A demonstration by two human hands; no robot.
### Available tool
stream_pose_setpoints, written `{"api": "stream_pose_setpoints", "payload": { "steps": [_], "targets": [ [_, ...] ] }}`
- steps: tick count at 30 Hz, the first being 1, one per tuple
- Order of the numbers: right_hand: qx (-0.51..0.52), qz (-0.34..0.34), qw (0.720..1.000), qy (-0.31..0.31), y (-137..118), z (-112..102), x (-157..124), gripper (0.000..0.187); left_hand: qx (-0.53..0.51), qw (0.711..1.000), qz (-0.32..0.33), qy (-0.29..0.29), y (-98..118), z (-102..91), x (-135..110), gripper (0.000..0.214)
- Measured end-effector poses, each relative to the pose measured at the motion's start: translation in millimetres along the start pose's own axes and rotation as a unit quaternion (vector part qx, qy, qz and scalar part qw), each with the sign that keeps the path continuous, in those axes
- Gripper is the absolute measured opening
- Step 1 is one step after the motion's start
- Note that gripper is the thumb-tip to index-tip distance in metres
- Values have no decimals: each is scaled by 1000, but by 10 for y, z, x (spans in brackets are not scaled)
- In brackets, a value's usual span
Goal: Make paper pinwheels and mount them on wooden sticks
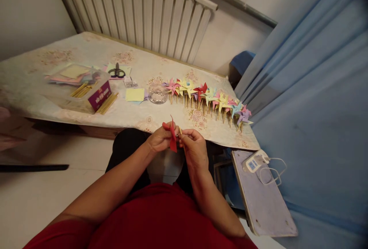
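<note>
Both my hands meet just below the table's near edge. My left hand (160, 138) is closed on a folded red paper pinwheel (173, 138). My right hand (193, 144) pinches a thin wooden stick (180, 130) against the red paper. On the table (126, 111) beyond them lies a row of finished coloured pinwheels (209, 99) on sticks, running from the centre to the right corner.
A small glass dish (157, 94) and a yellow paper square (134, 94) lie left of the row. Further left are a box of sticks (99, 94), coloured paper sheets (73, 73) and scissors (116, 72). A radiator (149, 11) stands behind; a blue curtain (316, 88) and a power strip (255, 161) are at right.
</note>
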State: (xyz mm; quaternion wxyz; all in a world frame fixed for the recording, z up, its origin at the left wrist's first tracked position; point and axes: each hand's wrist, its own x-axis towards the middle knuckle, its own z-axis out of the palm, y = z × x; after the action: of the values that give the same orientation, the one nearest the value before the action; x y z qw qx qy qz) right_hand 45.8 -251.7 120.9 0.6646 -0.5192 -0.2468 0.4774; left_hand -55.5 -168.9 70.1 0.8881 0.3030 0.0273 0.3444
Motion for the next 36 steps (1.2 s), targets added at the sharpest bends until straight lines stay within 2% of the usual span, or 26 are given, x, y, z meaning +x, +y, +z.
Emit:
{"api": "stream_pose_setpoints", "payload": {
  "steps": [14, 36],
  "targets": [
    [-26, -20, 999, -10, 7, 100, -110, 16, -14, 1000, 3, 13, 23, 61, -51, 41],
    [-52, -31, 998, -9, 57, 108, -115, 13, -12, 999, 10, 34, 4, 35, -40, 38]
  ]
}}
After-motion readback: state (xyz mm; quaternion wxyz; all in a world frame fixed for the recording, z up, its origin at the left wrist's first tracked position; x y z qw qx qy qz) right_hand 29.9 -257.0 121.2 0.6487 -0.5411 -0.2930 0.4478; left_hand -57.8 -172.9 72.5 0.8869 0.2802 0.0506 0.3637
